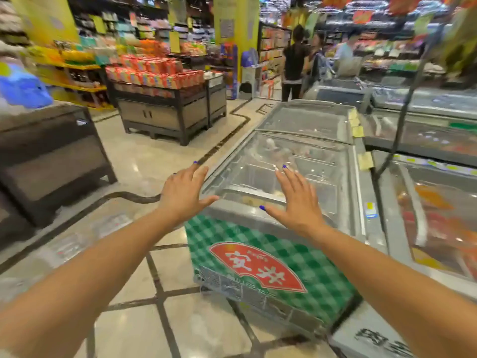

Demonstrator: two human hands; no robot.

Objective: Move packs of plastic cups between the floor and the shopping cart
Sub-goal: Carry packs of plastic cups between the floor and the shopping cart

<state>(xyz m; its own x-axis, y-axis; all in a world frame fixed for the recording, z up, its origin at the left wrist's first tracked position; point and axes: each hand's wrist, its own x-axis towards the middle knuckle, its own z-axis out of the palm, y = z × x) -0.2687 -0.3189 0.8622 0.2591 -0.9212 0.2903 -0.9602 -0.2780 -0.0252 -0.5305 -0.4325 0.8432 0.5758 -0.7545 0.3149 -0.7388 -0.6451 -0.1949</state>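
Note:
Both my arms reach forward with flat, spread fingers. My left hand (pixel 184 192) hovers over the tiled floor just left of a chest freezer, holding nothing. My right hand (pixel 296 200) is stretched out above the freezer's glass lid, also holding nothing. No pack of plastic cups and no shopping cart shows in the head view. The picture is blurred by motion.
The chest freezer (pixel 271 257) with a green checked front and red label stands straight ahead. More freezers (pixel 438 208) line the right. A dark display stand (pixel 49 156) sits at the left, a snack stand (pixel 165 99) further back. People (pixel 295 60) stand in the far aisle.

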